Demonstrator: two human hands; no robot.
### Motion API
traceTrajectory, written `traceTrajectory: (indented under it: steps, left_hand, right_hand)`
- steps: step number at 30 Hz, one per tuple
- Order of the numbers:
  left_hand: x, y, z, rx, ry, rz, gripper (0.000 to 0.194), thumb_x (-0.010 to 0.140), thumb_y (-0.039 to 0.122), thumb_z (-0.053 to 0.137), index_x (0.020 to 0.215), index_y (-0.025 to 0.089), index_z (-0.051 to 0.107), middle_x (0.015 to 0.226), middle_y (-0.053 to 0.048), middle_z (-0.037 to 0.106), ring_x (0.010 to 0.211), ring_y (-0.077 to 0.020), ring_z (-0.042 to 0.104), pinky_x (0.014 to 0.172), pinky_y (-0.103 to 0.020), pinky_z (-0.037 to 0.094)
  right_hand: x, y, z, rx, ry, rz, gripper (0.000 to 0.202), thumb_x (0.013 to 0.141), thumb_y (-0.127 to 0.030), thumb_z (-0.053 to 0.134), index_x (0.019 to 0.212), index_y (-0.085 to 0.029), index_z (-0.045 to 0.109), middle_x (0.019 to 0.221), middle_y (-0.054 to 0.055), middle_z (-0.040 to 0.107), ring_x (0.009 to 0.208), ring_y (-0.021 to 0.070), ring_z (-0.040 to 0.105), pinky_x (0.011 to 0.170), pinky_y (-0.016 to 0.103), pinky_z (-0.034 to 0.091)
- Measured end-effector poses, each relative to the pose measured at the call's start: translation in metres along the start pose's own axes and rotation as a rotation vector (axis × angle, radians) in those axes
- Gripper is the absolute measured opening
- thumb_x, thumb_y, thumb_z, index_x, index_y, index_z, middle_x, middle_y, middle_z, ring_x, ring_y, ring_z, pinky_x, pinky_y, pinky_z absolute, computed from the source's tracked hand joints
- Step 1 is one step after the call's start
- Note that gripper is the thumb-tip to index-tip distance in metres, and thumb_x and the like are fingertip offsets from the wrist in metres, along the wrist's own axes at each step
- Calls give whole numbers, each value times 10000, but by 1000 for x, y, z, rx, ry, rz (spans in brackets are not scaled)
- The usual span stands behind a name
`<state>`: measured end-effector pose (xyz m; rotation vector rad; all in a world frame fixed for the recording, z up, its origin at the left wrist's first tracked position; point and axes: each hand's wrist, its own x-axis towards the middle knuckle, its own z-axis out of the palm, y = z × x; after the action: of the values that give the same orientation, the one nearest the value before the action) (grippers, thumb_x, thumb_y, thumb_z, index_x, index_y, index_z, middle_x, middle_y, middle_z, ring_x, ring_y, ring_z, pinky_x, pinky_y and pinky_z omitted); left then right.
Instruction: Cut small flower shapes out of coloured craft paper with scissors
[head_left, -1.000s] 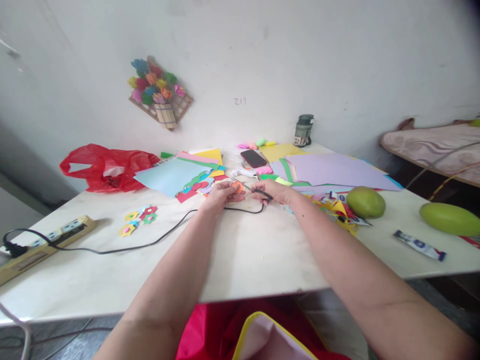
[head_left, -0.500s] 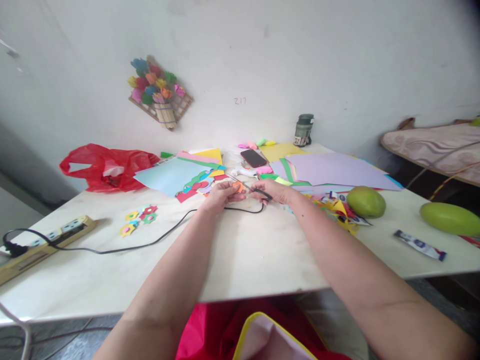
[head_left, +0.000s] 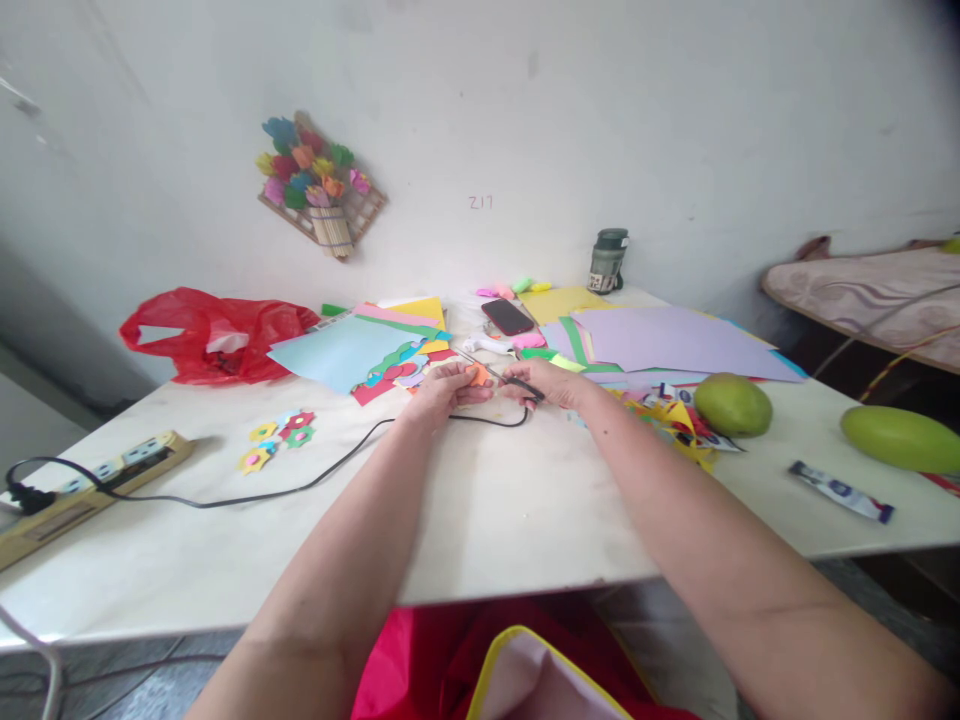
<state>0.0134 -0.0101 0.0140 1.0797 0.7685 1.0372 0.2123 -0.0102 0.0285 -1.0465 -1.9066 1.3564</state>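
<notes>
My left hand (head_left: 448, 386) pinches a small piece of orange paper (head_left: 478, 375) between thumb and fingers over the middle of the table. Close beside it, my right hand (head_left: 546, 382) is closed round the black handles of a pair of scissors (head_left: 520, 384). The blades point left, at the orange paper; whether they touch it I cannot tell. Behind the hands lie cut paper shapes (head_left: 388, 375) and a white glue gun (head_left: 491, 344). A black cord (head_left: 300, 488) runs across the table below my hands.
Small paper flowers (head_left: 296, 432) lie to the left, near a power strip (head_left: 112, 485) and a red plastic bag (head_left: 214, 335). Stacked paper sheets (head_left: 667, 340), a phone (head_left: 507, 317) and a bottle (head_left: 607, 262) stand or lie behind. Right are paper scraps (head_left: 679, 415), green fruit (head_left: 732, 404) and a tube (head_left: 840, 490).
</notes>
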Motion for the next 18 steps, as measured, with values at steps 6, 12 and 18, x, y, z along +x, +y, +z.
traceTrajectory:
  steps: [6, 12, 18]
  left_hand:
    - [0, 0, 1, -3, 4, -7, 189, 686, 192, 734, 719, 124, 561, 694, -86, 705, 579, -185, 690, 629, -281, 570]
    - [0, 0, 1, 6, 36, 8, 183, 670, 191, 741, 706, 122, 575, 679, -65, 697, 567, -180, 687, 634, -282, 568]
    - [-1, 0, 0, 41, 29, 13, 194, 668, 210, 744, 682, 120, 572, 653, -59, 689, 526, -153, 667, 614, -258, 556]
  right_hand:
    - [0, 2, -1, -39, 4, -7, 191, 746, -268, 663, 669, -141, 543, 474, -62, 429, 398, 44, 392, 365, 163, 356]
    - [1, 1, -1, -62, -7, -14, 254, 691, -319, 726, 661, -143, 545, 471, -65, 430, 392, 46, 393, 360, 170, 336]
    - [-3, -6, 1, -34, 15, 26, 189, 725, -241, 684, 641, -141, 548, 469, -56, 457, 379, 43, 400, 369, 170, 361]
